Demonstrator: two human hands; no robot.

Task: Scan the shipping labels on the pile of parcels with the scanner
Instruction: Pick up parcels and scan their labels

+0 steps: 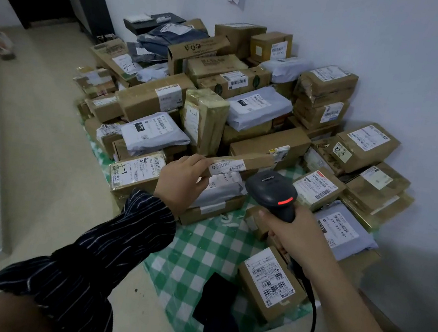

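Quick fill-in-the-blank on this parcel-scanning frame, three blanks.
The right hand grips the scanner, whose light glows ____.
The checked cloth is white and ____.
The left hand pinches a slim parcel; its sleeve is dark with white ____.
Missing: red; green; stripes.

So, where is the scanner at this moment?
In the head view the scanner is right of centre, gripped by the right hand, its head just below the thin parcel that the left hand holds.
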